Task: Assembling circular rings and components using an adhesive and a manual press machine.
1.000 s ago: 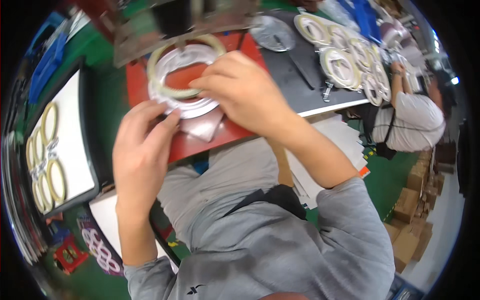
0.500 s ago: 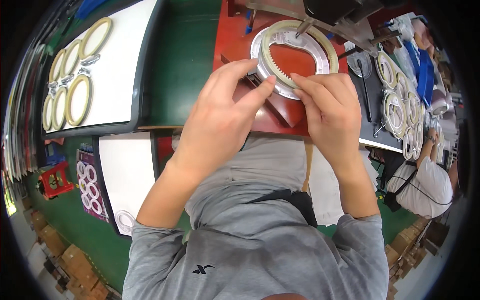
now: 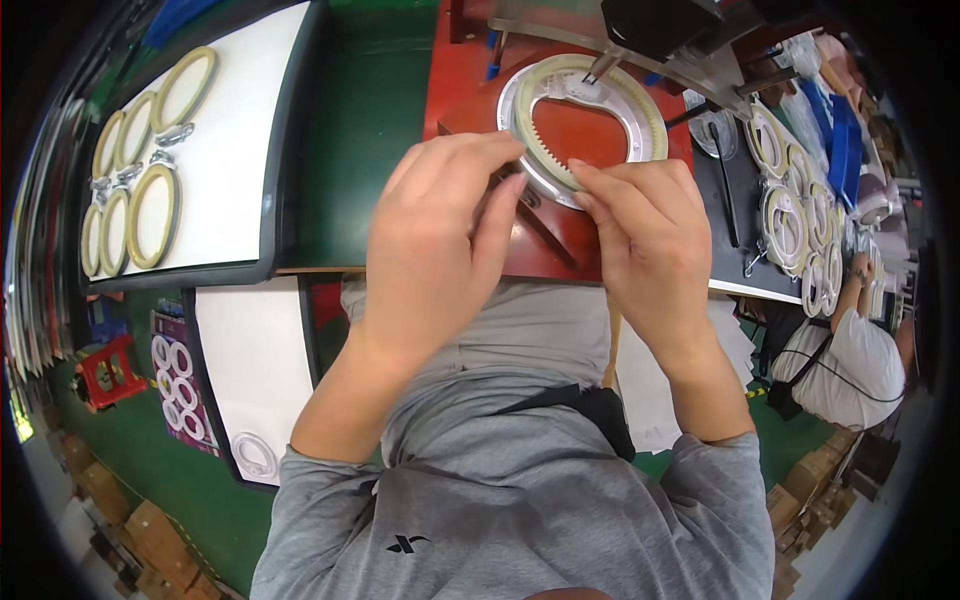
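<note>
A pale yellow ring with inner teeth (image 3: pixel 650 110) lies over a white plastic ring (image 3: pixel 507 108) on the red work surface (image 3: pixel 462 85). The two rings look slightly offset from each other. At their left edge is my left hand (image 3: pixel 435 225), its fingertips close to the white ring and its thumb held apart from the fingers. My right hand (image 3: pixel 655 225) pinches the near edge of the toothed ring between thumb and forefinger. Fingers cover part of the near rims, so the contact there is partly hidden.
A press-like fixture (image 3: pixel 665 40) with metal rods overhangs the far side of the rings. On the left, a white tray (image 3: pixel 235 130) carries several yellow rings and small metal parts. More rings (image 3: pixel 790 230) lie on a dark board at right, near another person (image 3: pixel 840 360).
My left thumb has drawn back from the ring's rim. The toothed ring has shifted a little on the white ring. My right hand keeps its pinch at the near edge.
</note>
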Demonstrator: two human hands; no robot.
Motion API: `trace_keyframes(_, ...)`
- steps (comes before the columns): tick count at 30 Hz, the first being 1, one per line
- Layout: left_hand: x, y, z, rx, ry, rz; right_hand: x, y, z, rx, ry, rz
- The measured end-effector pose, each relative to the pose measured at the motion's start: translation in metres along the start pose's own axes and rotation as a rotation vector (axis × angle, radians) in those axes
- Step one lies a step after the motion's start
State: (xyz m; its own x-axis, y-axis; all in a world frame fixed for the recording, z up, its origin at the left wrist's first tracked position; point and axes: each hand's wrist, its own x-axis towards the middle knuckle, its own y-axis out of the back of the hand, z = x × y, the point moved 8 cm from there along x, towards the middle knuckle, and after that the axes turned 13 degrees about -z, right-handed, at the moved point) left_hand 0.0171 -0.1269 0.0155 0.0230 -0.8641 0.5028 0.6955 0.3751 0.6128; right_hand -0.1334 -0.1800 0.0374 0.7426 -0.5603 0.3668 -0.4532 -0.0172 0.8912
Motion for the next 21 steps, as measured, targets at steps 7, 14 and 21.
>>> trace_keyframes(7, 0.013, -0.003, -0.010, -0.114, 0.146, 0.061, 0.003, -0.001, -0.004, -0.015, 0.012, -0.007)
trace_keyframes(14, 0.031, -0.009, -0.018, -0.017, 0.153, 0.090, 0.006, 0.002, -0.007, -0.004, 0.012, -0.021)
trace_keyframes(21, 0.032, -0.018, -0.022, -0.163, 0.229, 0.122, 0.004, -0.002, -0.007, -0.034, -0.009, -0.063)
